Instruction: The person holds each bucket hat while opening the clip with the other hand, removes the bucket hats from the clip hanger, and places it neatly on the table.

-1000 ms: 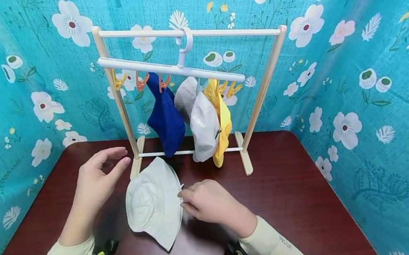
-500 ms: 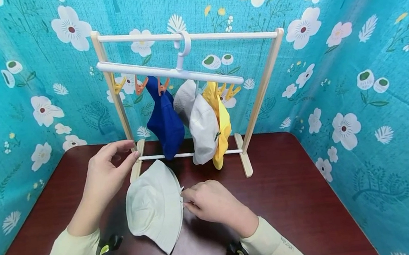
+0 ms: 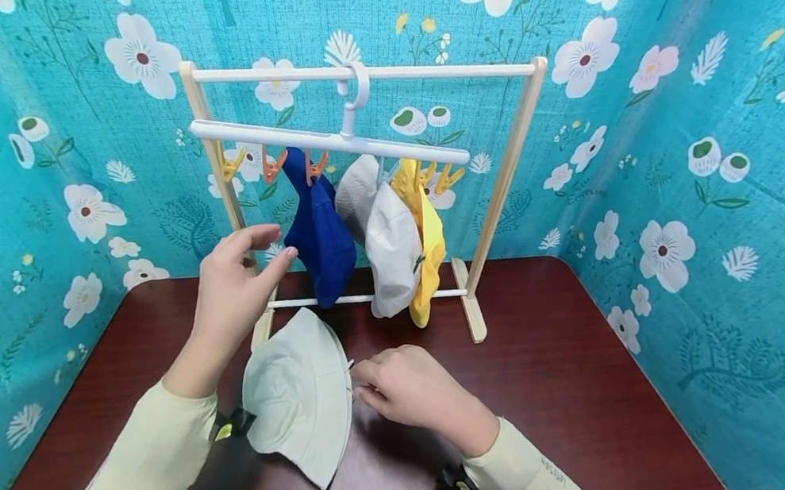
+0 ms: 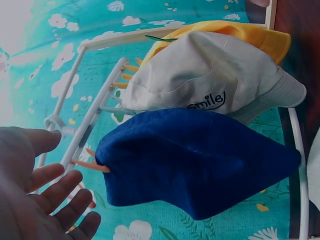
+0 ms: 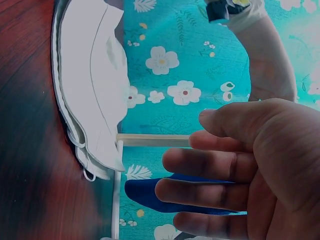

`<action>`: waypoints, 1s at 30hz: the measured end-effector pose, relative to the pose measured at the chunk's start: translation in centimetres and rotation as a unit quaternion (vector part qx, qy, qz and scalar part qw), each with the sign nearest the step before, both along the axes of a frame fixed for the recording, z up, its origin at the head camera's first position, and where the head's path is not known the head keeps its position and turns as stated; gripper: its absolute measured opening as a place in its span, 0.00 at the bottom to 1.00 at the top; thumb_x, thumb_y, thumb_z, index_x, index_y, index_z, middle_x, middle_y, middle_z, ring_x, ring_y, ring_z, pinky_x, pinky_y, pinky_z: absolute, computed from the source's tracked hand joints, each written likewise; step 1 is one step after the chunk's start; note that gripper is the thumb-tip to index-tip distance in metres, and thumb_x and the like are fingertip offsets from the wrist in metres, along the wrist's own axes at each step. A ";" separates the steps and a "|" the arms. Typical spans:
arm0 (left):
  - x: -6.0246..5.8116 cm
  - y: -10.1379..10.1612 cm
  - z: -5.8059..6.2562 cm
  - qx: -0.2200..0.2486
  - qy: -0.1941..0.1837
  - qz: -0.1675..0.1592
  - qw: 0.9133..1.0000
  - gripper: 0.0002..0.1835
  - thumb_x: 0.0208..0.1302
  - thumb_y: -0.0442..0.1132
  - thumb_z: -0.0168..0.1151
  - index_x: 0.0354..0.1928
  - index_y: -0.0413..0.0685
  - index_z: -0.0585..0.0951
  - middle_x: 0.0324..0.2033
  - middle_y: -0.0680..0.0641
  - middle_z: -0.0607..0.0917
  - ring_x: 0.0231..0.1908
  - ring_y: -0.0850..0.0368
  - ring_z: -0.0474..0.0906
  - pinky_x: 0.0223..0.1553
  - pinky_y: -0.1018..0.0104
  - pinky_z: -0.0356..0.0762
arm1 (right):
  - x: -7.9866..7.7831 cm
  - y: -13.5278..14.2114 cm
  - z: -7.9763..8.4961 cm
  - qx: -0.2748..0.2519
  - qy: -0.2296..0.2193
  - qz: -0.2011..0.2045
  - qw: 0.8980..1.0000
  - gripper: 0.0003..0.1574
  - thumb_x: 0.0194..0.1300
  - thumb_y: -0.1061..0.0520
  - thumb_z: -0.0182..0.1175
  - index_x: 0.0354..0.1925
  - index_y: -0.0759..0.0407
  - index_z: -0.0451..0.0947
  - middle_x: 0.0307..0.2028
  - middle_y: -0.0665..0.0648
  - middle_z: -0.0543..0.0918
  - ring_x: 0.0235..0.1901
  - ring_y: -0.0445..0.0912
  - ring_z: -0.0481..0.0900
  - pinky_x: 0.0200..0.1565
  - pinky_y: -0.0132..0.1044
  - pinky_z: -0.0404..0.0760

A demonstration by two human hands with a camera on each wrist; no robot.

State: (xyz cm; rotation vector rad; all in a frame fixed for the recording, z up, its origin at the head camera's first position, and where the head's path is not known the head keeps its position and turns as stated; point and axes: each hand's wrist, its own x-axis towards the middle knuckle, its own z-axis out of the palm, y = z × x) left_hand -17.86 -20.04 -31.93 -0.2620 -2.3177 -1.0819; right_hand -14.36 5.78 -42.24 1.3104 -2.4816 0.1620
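Note:
A pale bucket hat [image 3: 286, 392] lies on the table, a small loop at its brim edge. My right hand [image 3: 411, 387] is just right of that brim; in the right wrist view its fingers [image 5: 200, 165] are loosely bent with nothing between them. My left hand [image 3: 232, 286] is raised beside the blue hat [image 3: 323, 236], thumb and fingers apart and holding nothing. An orange clip [image 4: 92, 165] grips the blue hat on the white hanger [image 3: 324, 137]. Beside it hang a pale grey hat [image 4: 200, 75] with "smile" lettering and a yellow hat [image 3: 429, 249].
The hanger hooks over the top bar of a wooden rack [image 3: 509, 165] at the table's back. An orange clip [image 3: 274, 166] and a yellow clip [image 3: 232, 164] hang bare at its left end. A floral turquoise curtain [image 3: 675, 127] surrounds the dark red table [image 3: 560, 403].
My left hand has moved up and to the right, from beside the rack's left post to the blue hat. The right hand has shifted very slightly to the right at the pale hat's brim.

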 end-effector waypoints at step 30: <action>-5.2 3.2 3.6 -0.017 -0.001 0.028 0.999 0.28 0.67 0.56 0.68 0.62 0.47 0.82 0.56 0.46 0.86 0.55 0.50 0.79 0.55 0.50 0.79 | -0.8 0.6 -0.2 -0.005 -0.049 -0.030 0.998 0.12 0.70 0.45 0.65 0.48 0.45 0.86 0.34 0.41 0.87 0.26 0.36 0.79 0.29 0.34 0.79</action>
